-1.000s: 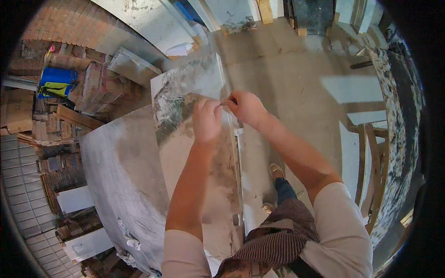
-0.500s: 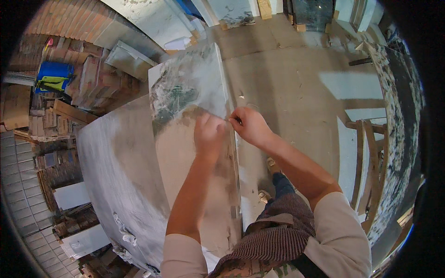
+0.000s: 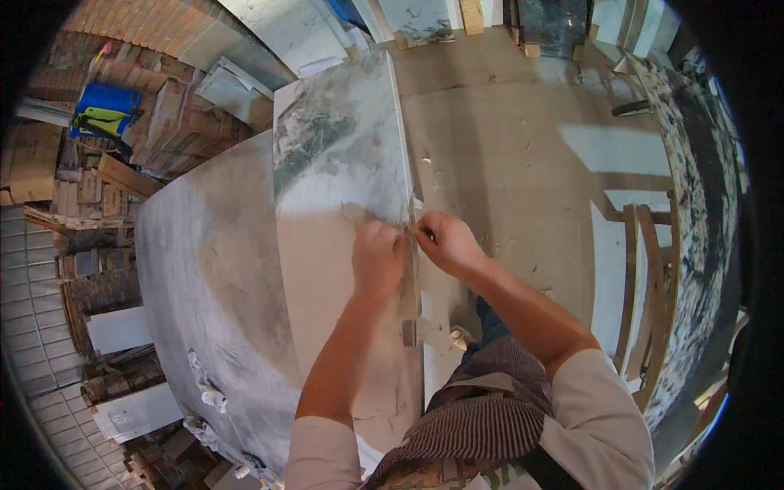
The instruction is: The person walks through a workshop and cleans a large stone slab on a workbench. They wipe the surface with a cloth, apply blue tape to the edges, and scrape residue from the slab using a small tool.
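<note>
A long stone slab (image 3: 343, 310), pale with a grey-green veined patch at its far end and a beige near part, stretches away in front of me. My left hand (image 3: 379, 258) is closed over its right edge, the fingers curled down; its fingertips are partly hidden. Just right of that edge, my right hand (image 3: 451, 247) is closed in a pinch, thumb and forefinger meeting close to the left fingertips. Whatever lies between the two hands is too small to make out.
A wider, dusty grey slab (image 3: 220, 269) lies to the left, with crumpled plastic on its near side. Stacked boxes (image 3: 180, 131) and a blue bundle (image 3: 109, 109) stand beyond. At the right, a black-and-white slab (image 3: 694, 204) leans beside a wooden frame (image 3: 641, 278).
Both hands have shifted along the slab's right edge, farther from its far end and nearer to me. The fingers stay close together. My head view has shifted too.
</note>
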Motion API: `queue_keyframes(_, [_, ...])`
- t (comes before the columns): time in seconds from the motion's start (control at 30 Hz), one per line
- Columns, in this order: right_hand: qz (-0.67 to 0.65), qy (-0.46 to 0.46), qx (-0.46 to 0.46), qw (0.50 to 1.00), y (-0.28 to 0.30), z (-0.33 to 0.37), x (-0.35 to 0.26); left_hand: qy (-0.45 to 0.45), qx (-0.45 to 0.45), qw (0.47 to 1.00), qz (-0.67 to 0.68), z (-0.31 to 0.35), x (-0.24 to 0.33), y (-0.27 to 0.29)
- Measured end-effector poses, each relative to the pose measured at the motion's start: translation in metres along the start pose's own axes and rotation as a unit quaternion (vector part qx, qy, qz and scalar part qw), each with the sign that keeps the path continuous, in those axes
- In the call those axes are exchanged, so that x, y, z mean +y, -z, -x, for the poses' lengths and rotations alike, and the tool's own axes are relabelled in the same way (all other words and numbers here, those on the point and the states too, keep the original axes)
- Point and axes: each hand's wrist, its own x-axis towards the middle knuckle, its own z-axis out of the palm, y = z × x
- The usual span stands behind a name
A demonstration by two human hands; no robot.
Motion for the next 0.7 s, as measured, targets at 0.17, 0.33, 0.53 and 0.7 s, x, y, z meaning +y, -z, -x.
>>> queue_keyframes(0.17, [0.008,-0.003,0.001,1.0,-0.013,0.036,-0.001,0.009,-0.03,0.999,-0.004,0.035,0.011,0.012])
queue_keyframes(0.33, [-0.013,0.036,-0.003,0.999,-0.027,0.069,0.006,-0.019,-0.023,1.0,0.006,0.068,0.016,0.018])
queue_keyframes(0.53, [-0.014,0.042,-0.021,0.999,-0.03,0.102,-0.004,0.016,-0.051,0.998,-0.013,0.102,0.031,0.031])
queue_keyframes(0.7, [-0.058,-0.019,-0.182,0.981,-0.003,0.123,0.001,0.131,-0.179,0.974,0.051,0.126,0.05,0.065])
